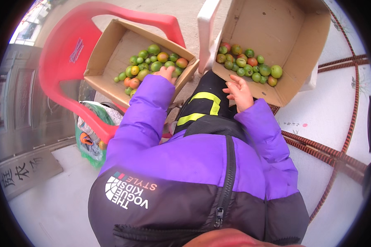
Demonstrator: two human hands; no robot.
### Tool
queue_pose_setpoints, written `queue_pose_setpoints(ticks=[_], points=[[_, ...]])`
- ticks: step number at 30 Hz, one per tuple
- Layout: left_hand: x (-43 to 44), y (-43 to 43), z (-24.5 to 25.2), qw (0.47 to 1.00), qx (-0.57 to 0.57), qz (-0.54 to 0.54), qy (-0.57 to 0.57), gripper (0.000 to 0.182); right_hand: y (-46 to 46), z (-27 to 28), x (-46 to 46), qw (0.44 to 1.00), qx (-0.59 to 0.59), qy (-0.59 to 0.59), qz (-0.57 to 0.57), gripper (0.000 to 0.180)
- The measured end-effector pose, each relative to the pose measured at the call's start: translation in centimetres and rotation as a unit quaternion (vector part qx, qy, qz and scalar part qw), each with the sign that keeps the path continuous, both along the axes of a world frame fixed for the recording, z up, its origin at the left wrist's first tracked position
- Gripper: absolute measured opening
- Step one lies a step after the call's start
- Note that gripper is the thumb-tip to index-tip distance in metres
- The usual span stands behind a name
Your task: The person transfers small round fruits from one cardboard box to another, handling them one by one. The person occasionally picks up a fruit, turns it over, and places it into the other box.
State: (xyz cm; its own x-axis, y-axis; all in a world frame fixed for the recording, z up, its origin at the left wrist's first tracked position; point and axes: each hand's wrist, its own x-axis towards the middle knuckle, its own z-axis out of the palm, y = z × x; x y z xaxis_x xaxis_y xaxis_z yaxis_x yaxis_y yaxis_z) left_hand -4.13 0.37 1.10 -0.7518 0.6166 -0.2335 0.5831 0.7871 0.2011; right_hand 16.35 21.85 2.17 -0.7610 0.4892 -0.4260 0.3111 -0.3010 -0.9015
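Green and reddish tomatoes (143, 63) lie in a cardboard box (106, 58) on a red plastic chair (57, 52). My left hand (167, 74) reaches over that box's near right side among the tomatoes; its fingertips are partly hidden, so a grip cannot be made out. A second, larger cardboard box (266, 24) tilts at the right, with more green and red tomatoes (250, 63) gathered at its lower end. Just beside this box's near edge, above my lap, my right hand (240, 94) is palm up with loosely curled fingers and nothing visible in it.
Part of a white plastic chair (207, 34) shows beneath and beside the larger box. A green plastic bag (92, 148) with things inside hangs or stands by the red chair. A grey panelled door (24, 92) is at the left, and white flooring with brown-striped strips (315, 148) at the right.
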Motion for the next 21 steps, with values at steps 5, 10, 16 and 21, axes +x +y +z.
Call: queue_pose_setpoints(ticks=[5,10,16,21], points=[[6.0,3.7,2.7,0.912,0.374,-0.083,-0.146,0.042,-1.0,0.5,0.1,0.992,-0.051,0.038,0.108,0.052],[9.4,4.8,3.1,0.816,0.453,-0.203,-0.297,0.053,-0.8,0.0,0.7,0.985,-0.062,0.017,0.162,0.053],[-0.9,-2.1,0.7,0.965,0.252,-0.009,0.068,0.043,2.0,-1.3,0.7,0.967,0.037,0.052,-0.248,0.06],[-2.3,-4.5,-1.4,0.988,-0.083,0.079,0.104,0.056,1.9,-1.6,0.5,0.98,0.03,0.04,-0.191,0.064]])
